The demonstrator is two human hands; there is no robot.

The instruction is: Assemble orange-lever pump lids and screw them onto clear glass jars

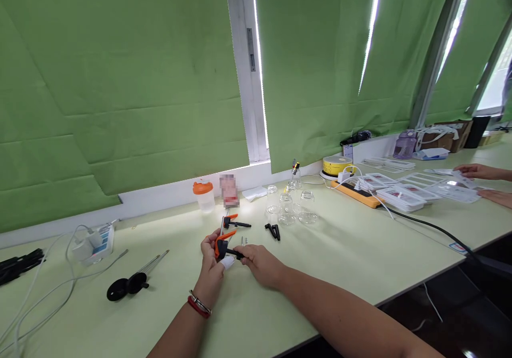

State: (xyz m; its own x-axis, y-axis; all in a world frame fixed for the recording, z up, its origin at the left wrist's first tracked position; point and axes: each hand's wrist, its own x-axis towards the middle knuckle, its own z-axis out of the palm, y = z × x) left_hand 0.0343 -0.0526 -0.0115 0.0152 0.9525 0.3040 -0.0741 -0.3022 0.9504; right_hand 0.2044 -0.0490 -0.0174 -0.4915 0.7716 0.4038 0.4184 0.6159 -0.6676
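A black-and-orange lever tool (221, 248) is gripped in my left hand (210, 262), whose fingers are closed around it. Something white covers that thumb. My right hand (260, 263) pinches the short black rod (234, 252) sticking out from the tool's side. Just beyond, a second, similar black-and-orange piece (227, 222) with a black stem shows beside a thin metal bar (222, 225); whether they join the held tool I cannot tell. Small metal parts (244, 240), one like a spring, lie past my right fingers. Several short black pieces (273, 232) rest further right.
Clear glass jars (285, 214) stand at the back, near an orange-lidded cup (204, 198). Left are a black round piece with metal rods (127, 286) and a cabled power strip (100, 243). Right are an orange power strip (356, 193), white trays (402, 198) and another person's hands (476, 171).
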